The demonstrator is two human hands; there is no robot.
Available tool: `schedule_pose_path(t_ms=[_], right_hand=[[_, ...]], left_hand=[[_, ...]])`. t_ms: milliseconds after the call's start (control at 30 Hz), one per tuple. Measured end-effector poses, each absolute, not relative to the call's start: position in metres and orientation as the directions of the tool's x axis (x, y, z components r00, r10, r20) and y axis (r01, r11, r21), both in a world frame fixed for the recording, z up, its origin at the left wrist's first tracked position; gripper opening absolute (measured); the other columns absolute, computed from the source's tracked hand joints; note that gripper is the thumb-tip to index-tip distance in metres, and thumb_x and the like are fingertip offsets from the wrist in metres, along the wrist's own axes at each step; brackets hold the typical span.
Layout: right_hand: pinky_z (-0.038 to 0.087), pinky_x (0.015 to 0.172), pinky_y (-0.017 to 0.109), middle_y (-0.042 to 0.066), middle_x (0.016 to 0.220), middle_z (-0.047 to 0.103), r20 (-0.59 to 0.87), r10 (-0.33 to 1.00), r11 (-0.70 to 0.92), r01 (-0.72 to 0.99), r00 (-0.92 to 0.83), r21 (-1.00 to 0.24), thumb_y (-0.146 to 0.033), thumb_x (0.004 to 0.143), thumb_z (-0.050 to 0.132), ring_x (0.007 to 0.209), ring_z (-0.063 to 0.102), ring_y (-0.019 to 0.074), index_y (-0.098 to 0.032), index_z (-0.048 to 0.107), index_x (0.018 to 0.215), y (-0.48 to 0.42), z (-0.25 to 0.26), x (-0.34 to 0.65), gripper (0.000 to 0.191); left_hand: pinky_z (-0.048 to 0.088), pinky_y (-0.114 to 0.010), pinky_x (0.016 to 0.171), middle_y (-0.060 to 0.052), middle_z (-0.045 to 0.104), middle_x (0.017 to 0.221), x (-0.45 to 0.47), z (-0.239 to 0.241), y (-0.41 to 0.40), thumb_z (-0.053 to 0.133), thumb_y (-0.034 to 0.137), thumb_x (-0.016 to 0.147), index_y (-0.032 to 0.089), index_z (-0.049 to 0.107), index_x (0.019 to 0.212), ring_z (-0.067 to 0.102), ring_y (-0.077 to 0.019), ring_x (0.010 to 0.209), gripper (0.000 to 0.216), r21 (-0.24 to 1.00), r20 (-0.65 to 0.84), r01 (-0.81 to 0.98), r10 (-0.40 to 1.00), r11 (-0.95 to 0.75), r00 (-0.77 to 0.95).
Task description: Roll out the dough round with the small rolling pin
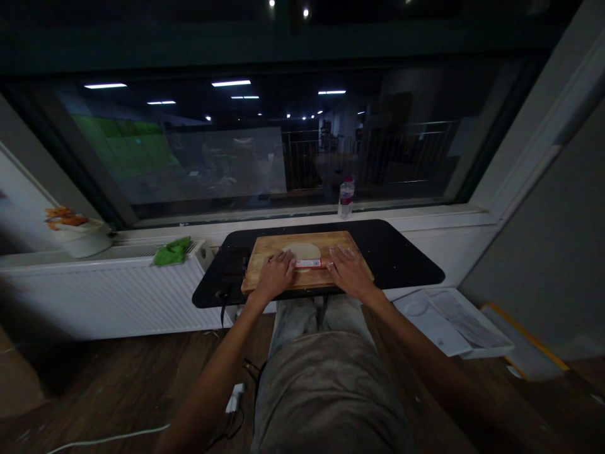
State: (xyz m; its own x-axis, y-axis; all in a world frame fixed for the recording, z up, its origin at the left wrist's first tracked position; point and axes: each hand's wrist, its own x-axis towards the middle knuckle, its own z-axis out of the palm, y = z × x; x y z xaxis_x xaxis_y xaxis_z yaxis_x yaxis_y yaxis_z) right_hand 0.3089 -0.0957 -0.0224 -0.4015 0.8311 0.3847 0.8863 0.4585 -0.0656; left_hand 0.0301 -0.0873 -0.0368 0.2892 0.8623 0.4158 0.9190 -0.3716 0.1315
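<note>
Flattened pale dough (306, 250) lies on a wooden cutting board (265, 247). Across its near part runs a rolling pin with a red and white label (308, 263); only the middle of the pin shows between my hands. My left hand (276, 272) covers the pin's left end, fingers bent over it. At the other end my right hand (350, 268) rests over the pin, its fingers a little spread and its thumb near the label. Both palms face down, hiding the pin's ends.
The board sits on a black table (401, 255) below a window. A water bottle (346, 198) stands on the sill. To the left are a white radiator (118, 302), a green cloth (172, 251) and a white pot (81, 238). An open white box (454, 321) lies at right.
</note>
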Motion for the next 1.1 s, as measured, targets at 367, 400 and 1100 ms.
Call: schedule_pose_path(t_ms=[367, 400, 1100], right_hand=[[0.052, 0.116, 0.043, 0.016, 0.148, 0.075, 0.407, 0.819, 0.467, 0.882, -0.403, -0.067, -0.039, 0.122, 0.045, 0.137, 0.068, 0.0314, -0.021, 0.07, 0.15, -0.057, 0.003, 0.321, 0.042], [0.053, 0.113, 0.04, 0.016, 0.151, 0.073, 0.422, 0.84, 0.417, 0.903, -0.34, -0.103, -0.038, 0.122, 0.043, 0.138, 0.067, 0.0309, -0.021, 0.068, 0.152, -0.051, 0.006, 0.319, 0.042], [0.05, 0.116, 0.039, 0.017, 0.143, 0.077, 0.47, 0.873, 0.266, 0.933, -0.128, -0.241, -0.036, 0.122, 0.037, 0.138, 0.066, 0.0321, -0.02, 0.071, 0.145, -0.026, -0.006, 0.299, 0.045]], left_hand=[[0.045, -0.056, 0.13, -0.018, 0.064, 0.166, 0.02, -0.015, -0.077, 0.048, 0.039, 0.116, 0.018, 0.06, 0.159, 0.055, -0.0366, 0.156, 0.049, 0.301, 0.559, 0.94, 0.829, -0.161, -0.037], [0.048, -0.056, 0.126, -0.019, 0.064, 0.164, 0.024, -0.011, -0.079, 0.048, 0.039, 0.115, 0.019, 0.06, 0.159, 0.057, -0.0375, 0.153, 0.05, 0.331, 0.556, 0.938, 0.825, -0.106, -0.103], [0.044, -0.067, 0.126, -0.016, 0.066, 0.164, 0.082, -0.003, -0.061, 0.062, 0.069, 0.108, 0.027, 0.076, 0.143, 0.056, -0.0447, 0.153, 0.056, 0.208, 0.238, 0.92, 0.93, -0.332, 0.281]])
